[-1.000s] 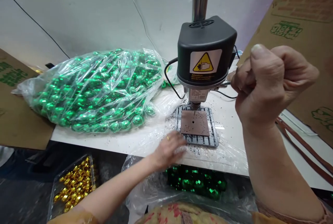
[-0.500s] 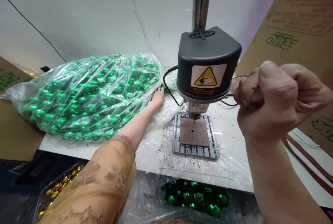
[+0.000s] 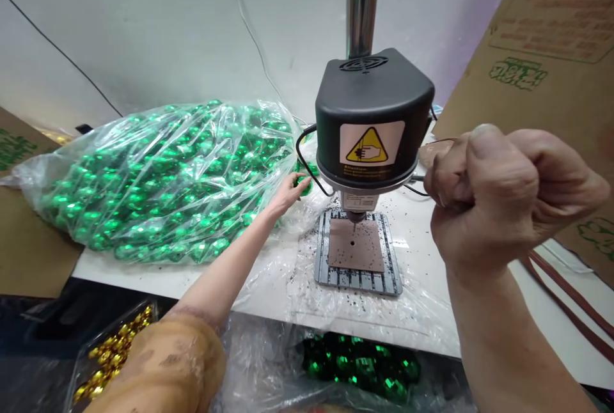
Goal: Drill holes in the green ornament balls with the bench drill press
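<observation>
Filling the back of my view, wall (image 3: 167, 29): pale, with a thin white wire hanging down it.
Table (image 3: 422, 247): white, running below the wall, its front edge towards me.
Bag (image 3: 29, 173): clear plastic, lying on the table's left side, packed with shiny green balls.
Right carton (image 3: 542, 36): brown, green print, leaning behind my right hand.
Left carton (image 3: 29, 240): brown, partly under the bag's left end.
Drill (image 3: 374, 119): black housing on a steel post, yellow hand-warning sticker on the front.
Lower plastic (image 3: 254, 362): clear, below the table edge, more green balls in it.
Tray (image 3: 73, 374): low on the left, holding gold balls.
Base (image 3: 326, 272): grey, slotted, under the drill.
Pad (image 3: 357, 256): brown, flat on the base, one dark hole near its middle.
Right hand (image 3: 484, 195): I see it curled into a tight fist round the drill's lever (image 3: 418, 178), thumb on top.
Left hand (image 3: 290, 190): arm stretched over the table, fingers part-bent at a green ball; I cannot tell whether they grip it.
Green ball (image 3: 304, 187): at the bag's right end, just beside the black cord.
Bit (image 3: 355, 229): pointing down above the pad.
Specks (image 3: 307, 258): dark, scattered round the base.
</observation>
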Demonstrator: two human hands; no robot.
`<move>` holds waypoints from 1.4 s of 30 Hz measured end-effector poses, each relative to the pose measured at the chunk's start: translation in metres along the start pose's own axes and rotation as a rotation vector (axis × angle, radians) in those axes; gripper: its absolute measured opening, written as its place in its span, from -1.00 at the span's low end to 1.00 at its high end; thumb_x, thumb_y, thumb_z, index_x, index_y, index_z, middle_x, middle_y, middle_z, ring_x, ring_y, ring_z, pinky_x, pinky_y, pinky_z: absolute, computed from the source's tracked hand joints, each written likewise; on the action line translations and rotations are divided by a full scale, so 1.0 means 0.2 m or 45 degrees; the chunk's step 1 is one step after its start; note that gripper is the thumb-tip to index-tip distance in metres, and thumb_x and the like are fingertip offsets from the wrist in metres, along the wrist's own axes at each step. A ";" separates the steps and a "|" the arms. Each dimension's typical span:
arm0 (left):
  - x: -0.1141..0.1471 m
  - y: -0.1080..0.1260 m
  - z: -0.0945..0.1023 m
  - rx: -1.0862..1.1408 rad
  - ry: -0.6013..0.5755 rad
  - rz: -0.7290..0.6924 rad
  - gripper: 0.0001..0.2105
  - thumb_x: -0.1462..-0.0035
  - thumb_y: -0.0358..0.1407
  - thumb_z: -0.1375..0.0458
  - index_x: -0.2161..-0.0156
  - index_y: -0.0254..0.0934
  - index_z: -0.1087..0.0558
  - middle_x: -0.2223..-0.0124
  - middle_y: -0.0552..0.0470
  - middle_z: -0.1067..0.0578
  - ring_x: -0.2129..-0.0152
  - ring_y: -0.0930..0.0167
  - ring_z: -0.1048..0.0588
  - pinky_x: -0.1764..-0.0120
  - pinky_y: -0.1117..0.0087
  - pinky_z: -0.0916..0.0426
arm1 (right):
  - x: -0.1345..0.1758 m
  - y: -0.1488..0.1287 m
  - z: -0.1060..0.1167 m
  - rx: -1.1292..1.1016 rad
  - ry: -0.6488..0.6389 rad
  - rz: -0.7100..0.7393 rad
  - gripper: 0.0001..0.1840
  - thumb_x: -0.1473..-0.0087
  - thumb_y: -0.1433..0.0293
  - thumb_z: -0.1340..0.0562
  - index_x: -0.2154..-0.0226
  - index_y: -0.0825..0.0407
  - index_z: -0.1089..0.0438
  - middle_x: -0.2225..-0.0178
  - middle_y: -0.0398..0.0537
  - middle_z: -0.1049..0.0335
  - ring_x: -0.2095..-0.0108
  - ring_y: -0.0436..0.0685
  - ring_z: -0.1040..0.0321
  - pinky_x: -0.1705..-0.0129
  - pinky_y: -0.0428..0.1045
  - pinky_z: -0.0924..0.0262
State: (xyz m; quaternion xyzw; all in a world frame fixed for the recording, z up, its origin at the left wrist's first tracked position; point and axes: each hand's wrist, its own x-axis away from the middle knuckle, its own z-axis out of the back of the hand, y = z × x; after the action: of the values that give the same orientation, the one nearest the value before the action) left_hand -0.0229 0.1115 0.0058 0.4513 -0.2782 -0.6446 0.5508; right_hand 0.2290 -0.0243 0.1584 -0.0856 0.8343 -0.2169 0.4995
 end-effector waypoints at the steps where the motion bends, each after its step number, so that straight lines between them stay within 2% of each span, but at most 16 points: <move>1: 0.06 0.01 0.03 0.150 -0.084 0.087 -0.59 -0.12 0.09 -0.32 0.24 -0.26 -0.51 0.35 0.00 -0.53 0.44 0.40 -0.49 0.45 0.42 -0.40 | 0.00 0.00 0.00 -0.001 -0.008 -0.010 -0.50 -0.13 0.53 -0.22 0.67 0.03 0.06 0.71 -0.31 0.13 0.68 -0.16 0.06 0.59 -0.01 0.14; 3: 0.19 0.05 0.07 0.486 -0.221 0.277 -0.49 -0.08 0.18 -0.31 0.16 -0.27 -0.51 0.31 -0.01 -0.54 0.46 0.42 -0.52 0.49 0.46 -0.36 | 0.01 0.00 0.01 -0.004 -0.013 -0.024 -0.51 -0.14 0.52 -0.22 0.67 0.03 0.05 0.70 -0.31 0.10 0.67 -0.15 0.05 0.57 -0.01 0.13; 5: 0.31 0.10 0.10 0.728 -0.244 0.404 -0.44 -0.03 0.19 -0.34 0.11 -0.28 -0.50 0.27 -0.02 -0.57 0.43 0.40 -0.55 0.47 0.45 -0.38 | 0.01 0.01 0.02 -0.012 -0.007 -0.015 -0.50 -0.14 0.49 -0.24 0.68 0.02 0.02 0.71 -0.31 0.06 0.67 -0.13 0.03 0.56 0.00 0.12; 7: 0.42 0.14 0.10 0.855 -0.236 0.448 -0.45 -0.03 0.13 -0.38 0.07 -0.28 -0.51 0.23 -0.04 -0.59 0.38 0.39 -0.57 0.38 0.42 -0.44 | 0.01 0.02 0.03 -0.017 0.000 -0.011 -0.51 -0.14 0.47 -0.26 0.68 0.00 -0.03 0.72 -0.30 0.03 0.68 -0.10 0.02 0.57 0.02 0.11; 11: 0.57 0.20 0.04 0.818 -0.177 0.331 -0.44 0.02 -0.07 -0.48 -0.06 -0.23 -0.50 0.17 0.00 -0.60 0.26 0.41 -0.57 0.16 0.39 -0.46 | 0.01 0.04 0.04 -0.090 -0.040 0.021 -0.51 -0.15 0.47 -0.27 0.67 -0.01 -0.03 0.73 -0.30 0.02 0.71 -0.10 0.06 0.62 0.00 0.16; 15: 0.66 0.19 -0.08 0.592 -0.169 0.176 -0.43 0.17 -0.16 -0.55 0.03 -0.26 -0.51 0.15 -0.03 -0.60 0.19 0.36 -0.55 0.07 0.33 -0.44 | 0.00 0.04 0.04 -0.157 -0.099 0.029 -0.51 -0.16 0.47 -0.28 0.65 -0.01 -0.03 0.72 -0.30 0.04 0.70 -0.10 0.05 0.63 -0.01 0.17; 20: 0.67 0.16 -0.20 0.453 -0.237 0.117 -0.46 0.07 -0.12 -0.48 -0.01 -0.28 -0.52 0.07 -0.09 -0.61 0.16 0.31 -0.56 0.02 0.26 -0.43 | 0.00 0.04 0.03 -0.139 -0.126 0.048 -0.50 -0.20 0.43 -0.26 0.63 -0.03 0.00 0.70 -0.29 0.12 0.70 -0.09 0.10 0.62 0.01 0.17; 26: 0.62 0.16 -0.26 0.365 -0.345 0.042 -0.46 -0.02 -0.11 -0.41 -0.11 -0.25 -0.51 -0.03 -0.12 -0.60 0.09 0.25 -0.56 -0.04 0.20 -0.42 | 0.01 0.05 0.05 0.008 -0.148 0.066 -0.48 -0.25 0.27 -0.24 0.61 -0.04 0.02 0.67 -0.24 0.14 0.68 -0.04 0.09 0.58 0.05 0.12; 31: 0.60 0.17 -0.29 0.272 -0.348 -0.036 -0.47 -0.03 -0.12 -0.42 -0.11 -0.23 -0.52 -0.06 -0.12 -0.57 0.02 0.22 -0.53 -0.07 0.19 -0.39 | 0.02 0.07 0.05 0.131 -0.164 0.081 -0.50 -0.28 0.14 -0.17 0.59 -0.05 -0.03 0.66 -0.21 0.12 0.66 -0.01 0.07 0.57 0.06 0.07; 36: 0.60 0.17 -0.29 0.307 -0.339 -0.018 -0.51 -0.07 -0.10 -0.39 -0.09 -0.23 -0.53 0.01 -0.09 -0.59 0.07 0.25 -0.54 -0.03 0.23 -0.41 | 0.02 0.07 0.06 0.128 -0.165 0.067 -0.52 -0.27 0.11 -0.17 0.58 -0.07 -0.06 0.65 -0.20 0.08 0.64 0.02 0.04 0.54 0.08 0.05; 42: 0.61 0.19 -0.31 0.203 -0.317 -0.126 -0.56 -0.08 -0.11 -0.39 -0.06 -0.19 -0.55 0.03 -0.07 -0.56 0.04 0.23 -0.51 -0.06 0.19 -0.39 | 0.02 0.07 0.05 0.131 -0.149 0.047 -0.48 -0.27 0.10 -0.18 0.59 -0.06 0.01 0.66 -0.20 0.10 0.65 0.01 0.07 0.55 0.08 0.07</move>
State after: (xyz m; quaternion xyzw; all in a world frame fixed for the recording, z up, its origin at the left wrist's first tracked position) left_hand 0.0503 -0.0070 -0.0227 0.4233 -0.3722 -0.6978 0.4420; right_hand 0.2375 -0.0159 0.1448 -0.0571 0.7930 -0.2447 0.5550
